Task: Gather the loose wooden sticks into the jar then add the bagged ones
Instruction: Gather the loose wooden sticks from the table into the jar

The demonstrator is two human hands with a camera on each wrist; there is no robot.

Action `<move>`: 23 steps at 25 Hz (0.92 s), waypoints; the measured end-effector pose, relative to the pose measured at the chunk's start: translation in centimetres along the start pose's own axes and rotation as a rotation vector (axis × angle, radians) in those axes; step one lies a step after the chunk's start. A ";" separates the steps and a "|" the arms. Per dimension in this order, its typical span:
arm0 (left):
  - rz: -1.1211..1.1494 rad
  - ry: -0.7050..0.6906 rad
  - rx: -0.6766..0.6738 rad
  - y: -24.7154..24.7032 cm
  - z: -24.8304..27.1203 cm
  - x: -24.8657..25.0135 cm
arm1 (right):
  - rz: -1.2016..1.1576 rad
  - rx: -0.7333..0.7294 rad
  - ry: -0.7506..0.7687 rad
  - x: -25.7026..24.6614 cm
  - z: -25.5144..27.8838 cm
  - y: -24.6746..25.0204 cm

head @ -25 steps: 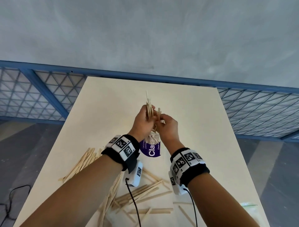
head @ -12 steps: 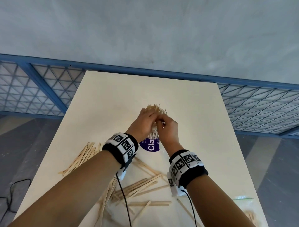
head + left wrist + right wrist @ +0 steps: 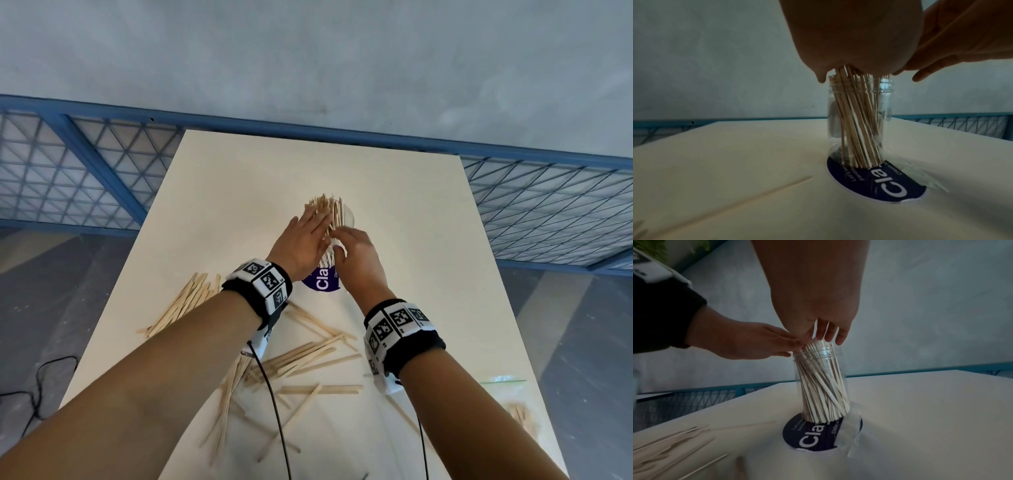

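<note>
A clear plastic jar stands upright on a blue round sticker mid-table, packed with thin wooden sticks that poke above its rim. My left hand lies with straight fingers against the stick tops from the left. My right hand hovers over the jar mouth, its relaxed fingers touching the stick tops. Neither hand grips anything. Loose wooden sticks lie scattered on the table nearer to me. The left wrist view shows the jar and its sticks under my palm.
More loose sticks are piled at the table's left side. A clear bag of sticks lies near the right edge. The white table is bounded by a blue metal mesh railing. Wrist cables trail over the near sticks.
A second ago both hands held a bundle of sticks above the jar. The bundle went down into the jar, and the hands have let go and rest on the stick tops.
</note>
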State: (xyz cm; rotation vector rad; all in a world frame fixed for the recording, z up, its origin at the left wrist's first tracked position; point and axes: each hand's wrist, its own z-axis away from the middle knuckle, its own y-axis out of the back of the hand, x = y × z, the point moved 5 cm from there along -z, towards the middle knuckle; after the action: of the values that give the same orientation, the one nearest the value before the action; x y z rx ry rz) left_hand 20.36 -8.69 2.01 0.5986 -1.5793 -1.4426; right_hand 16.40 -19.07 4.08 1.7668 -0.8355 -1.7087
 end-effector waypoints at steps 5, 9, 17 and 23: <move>0.182 -0.091 0.323 2.6 3.2 0.5 | -0.089 0.124 0.059 0.2 4.7 0.6; 0.409 0.079 0.255 -0.9 10.3 0.2 | -0.040 -0.240 0.017 2.1 11.8 -2.9; 0.127 0.178 -0.294 -9.8 23.5 0.7 | 0.457 -0.803 0.189 4.6 23.9 -6.7; 0.036 0.185 -0.404 -12.1 25.1 0.9 | 0.669 -0.912 0.293 6.6 26.6 -7.4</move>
State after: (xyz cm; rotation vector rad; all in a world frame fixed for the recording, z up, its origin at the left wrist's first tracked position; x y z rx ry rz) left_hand -3.87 1.27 -7.53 0.4457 -1.1081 -1.5740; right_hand -9.62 -18.04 -7.13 0.9192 -0.3392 -1.0630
